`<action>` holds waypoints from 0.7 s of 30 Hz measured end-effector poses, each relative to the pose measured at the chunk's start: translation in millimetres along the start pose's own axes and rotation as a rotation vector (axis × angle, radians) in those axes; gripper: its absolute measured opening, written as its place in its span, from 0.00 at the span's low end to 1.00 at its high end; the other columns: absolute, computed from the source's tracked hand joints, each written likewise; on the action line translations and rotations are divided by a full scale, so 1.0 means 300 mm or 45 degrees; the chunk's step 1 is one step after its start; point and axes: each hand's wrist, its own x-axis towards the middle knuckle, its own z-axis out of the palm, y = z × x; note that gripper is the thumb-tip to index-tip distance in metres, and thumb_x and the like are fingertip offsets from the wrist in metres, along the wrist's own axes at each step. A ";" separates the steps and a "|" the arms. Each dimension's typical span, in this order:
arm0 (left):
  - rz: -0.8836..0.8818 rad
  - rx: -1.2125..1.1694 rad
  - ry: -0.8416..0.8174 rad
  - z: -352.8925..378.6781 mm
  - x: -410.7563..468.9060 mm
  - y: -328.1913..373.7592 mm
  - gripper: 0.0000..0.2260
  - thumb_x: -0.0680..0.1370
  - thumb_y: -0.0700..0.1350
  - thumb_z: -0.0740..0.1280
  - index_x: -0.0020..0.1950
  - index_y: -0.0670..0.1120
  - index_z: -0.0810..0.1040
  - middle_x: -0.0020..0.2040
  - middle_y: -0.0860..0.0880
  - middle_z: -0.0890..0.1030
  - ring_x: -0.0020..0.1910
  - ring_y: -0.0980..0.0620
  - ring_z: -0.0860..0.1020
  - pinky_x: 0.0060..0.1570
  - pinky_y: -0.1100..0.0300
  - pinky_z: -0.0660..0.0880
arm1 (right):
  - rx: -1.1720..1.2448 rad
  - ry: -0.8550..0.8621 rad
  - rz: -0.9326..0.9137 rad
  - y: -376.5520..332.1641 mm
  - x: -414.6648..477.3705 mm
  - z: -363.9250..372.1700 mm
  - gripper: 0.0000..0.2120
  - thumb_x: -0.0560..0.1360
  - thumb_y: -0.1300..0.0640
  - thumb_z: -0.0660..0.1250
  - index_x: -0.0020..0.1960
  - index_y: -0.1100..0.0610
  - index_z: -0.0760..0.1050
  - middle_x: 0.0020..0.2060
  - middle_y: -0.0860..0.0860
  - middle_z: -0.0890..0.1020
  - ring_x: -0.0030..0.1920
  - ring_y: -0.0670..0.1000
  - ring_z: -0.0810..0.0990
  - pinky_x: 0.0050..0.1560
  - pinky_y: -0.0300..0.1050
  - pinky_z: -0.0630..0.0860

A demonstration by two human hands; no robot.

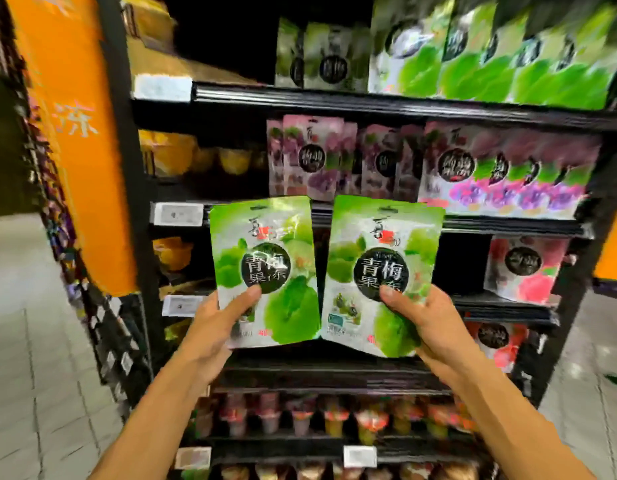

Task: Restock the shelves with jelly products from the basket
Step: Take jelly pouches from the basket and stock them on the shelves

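Plainly, left pouch (pixel 265 244) and right pouch (pixel 383 237) are glossy green, black-labelled.

The single view comes from a camera worn on the person's head. It faces forward and slightly downward, straight at a black shelving unit (pixel 369 105) that stands close in front. The wide-angle lens bows the shelf edges and blurs the margins. Both forearms enter from the bottom edge. The left hand (pixel 213 327) and right hand (pixel 428 323) sit near the centre, each gripping a green jelly pouch, the left pouch (pixel 265 244) and the right pouch (pixel 386 237). The frame reaches a row of shelved green pouches (pixel 473 74) at the top and jelly cups (pixel 335 420) at the bottom. An orange panel (pixel 75 133) and tiled floor (pixel 30 341) fill the left side.
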 end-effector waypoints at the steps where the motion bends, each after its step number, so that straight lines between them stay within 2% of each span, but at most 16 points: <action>1: 0.028 -0.032 -0.003 0.014 0.026 0.042 0.28 0.61 0.52 0.80 0.58 0.45 0.82 0.53 0.44 0.85 0.50 0.46 0.85 0.41 0.56 0.82 | -0.030 0.006 -0.048 -0.042 0.020 0.006 0.23 0.64 0.52 0.76 0.58 0.57 0.80 0.50 0.54 0.86 0.49 0.53 0.86 0.40 0.45 0.81; 4: 0.115 -0.061 -0.007 0.057 0.096 0.150 0.25 0.64 0.49 0.76 0.60 0.43 0.81 0.55 0.41 0.84 0.53 0.43 0.84 0.47 0.50 0.82 | -0.082 0.026 -0.145 -0.152 0.084 0.016 0.22 0.62 0.51 0.77 0.55 0.55 0.81 0.50 0.55 0.86 0.49 0.55 0.86 0.45 0.52 0.82; 6: 0.187 -0.006 -0.055 0.089 0.132 0.217 0.27 0.62 0.53 0.80 0.57 0.44 0.83 0.55 0.41 0.84 0.53 0.43 0.83 0.52 0.47 0.81 | -0.091 0.038 -0.216 -0.216 0.128 0.013 0.17 0.62 0.52 0.77 0.50 0.52 0.83 0.47 0.54 0.87 0.46 0.53 0.86 0.42 0.49 0.82; 8: 0.255 0.043 -0.083 0.123 0.166 0.278 0.30 0.55 0.57 0.83 0.53 0.46 0.85 0.52 0.43 0.85 0.51 0.45 0.84 0.48 0.51 0.82 | -0.095 0.033 -0.259 -0.280 0.171 0.005 0.14 0.63 0.53 0.76 0.48 0.49 0.83 0.45 0.53 0.87 0.43 0.51 0.86 0.36 0.44 0.80; 9: 0.290 0.066 -0.086 0.140 0.186 0.303 0.29 0.55 0.57 0.83 0.51 0.47 0.85 0.51 0.44 0.86 0.49 0.47 0.85 0.44 0.53 0.82 | -0.107 0.036 -0.278 -0.309 0.196 -0.002 0.15 0.63 0.52 0.76 0.49 0.50 0.83 0.45 0.53 0.87 0.42 0.51 0.86 0.35 0.43 0.80; 12: 0.390 0.132 -0.077 0.192 0.245 0.363 0.16 0.62 0.51 0.77 0.48 0.48 0.86 0.49 0.45 0.86 0.46 0.49 0.85 0.38 0.58 0.81 | -0.140 0.081 -0.354 -0.383 0.272 -0.014 0.24 0.61 0.49 0.77 0.55 0.54 0.79 0.46 0.51 0.87 0.44 0.50 0.87 0.36 0.43 0.80; 14: 0.456 0.173 -0.032 0.221 0.289 0.400 0.14 0.64 0.49 0.75 0.48 0.46 0.85 0.48 0.45 0.87 0.46 0.48 0.85 0.41 0.55 0.83 | -0.167 0.120 -0.420 -0.429 0.338 -0.019 0.22 0.62 0.49 0.78 0.55 0.52 0.79 0.45 0.48 0.87 0.44 0.48 0.86 0.36 0.42 0.80; 18: 0.481 0.165 0.026 0.263 0.355 0.469 0.17 0.65 0.48 0.74 0.51 0.42 0.83 0.49 0.43 0.86 0.46 0.46 0.85 0.50 0.51 0.81 | -0.208 0.141 -0.521 -0.503 0.454 -0.013 0.15 0.69 0.56 0.77 0.54 0.52 0.79 0.43 0.46 0.87 0.41 0.44 0.86 0.34 0.38 0.79; 21: 0.524 0.199 0.025 0.283 0.398 0.517 0.15 0.66 0.47 0.74 0.51 0.42 0.83 0.48 0.45 0.87 0.46 0.48 0.85 0.49 0.53 0.81 | -0.236 0.163 -0.545 -0.551 0.517 0.007 0.11 0.69 0.57 0.77 0.50 0.52 0.80 0.40 0.46 0.87 0.39 0.46 0.85 0.37 0.46 0.82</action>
